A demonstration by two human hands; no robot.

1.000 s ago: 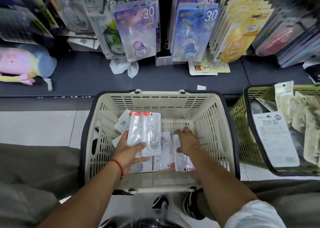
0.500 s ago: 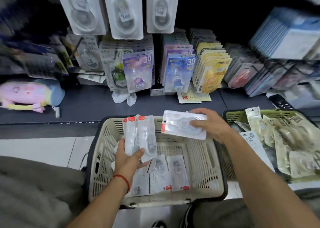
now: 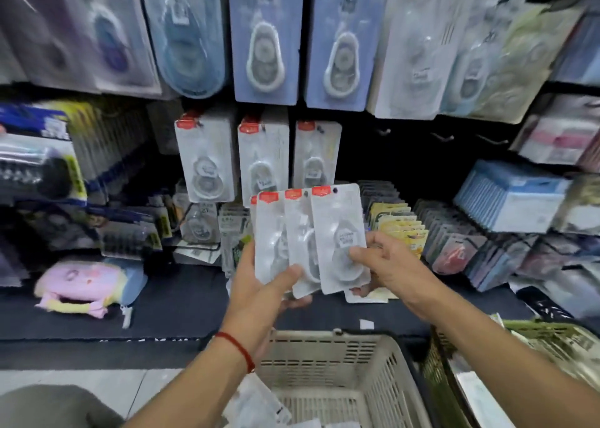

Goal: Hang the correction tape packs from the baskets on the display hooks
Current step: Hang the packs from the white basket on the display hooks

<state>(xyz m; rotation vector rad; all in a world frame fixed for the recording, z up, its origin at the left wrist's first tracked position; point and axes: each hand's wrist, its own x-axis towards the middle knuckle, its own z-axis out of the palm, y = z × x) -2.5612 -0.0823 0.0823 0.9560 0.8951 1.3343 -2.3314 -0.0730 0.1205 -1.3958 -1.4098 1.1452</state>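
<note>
My left hand [image 3: 259, 284] holds a fan of white packs [image 3: 285, 242] upright, thumb across their lower fronts and fingers curled behind; a red cord [image 3: 237, 349] circles that wrist. My right hand [image 3: 386, 265] pinches the rightmost pack [image 3: 339, 229] of the fan by its lower right edge, thumb on the front, the other fingers behind it. Each pack carries a red tab at the top, and the front one shows a hang hole beside its tab. The fan sits in front of the display, just below three matching hung packs [image 3: 259, 154] on the middle row. To the right of those three, bare hooks [image 3: 441, 137] stick out from the dark panel. Larger blue packs [image 3: 266, 37] hang in the row above. Below my forearms stands a cream basket [image 3: 334, 359], with more white packs at its near left edge. A green basket [image 3: 535, 336] stands just beside it on the right. A pink plush [image 3: 81, 284] lies on the dark shelf [image 3: 175, 304] at left
</note>
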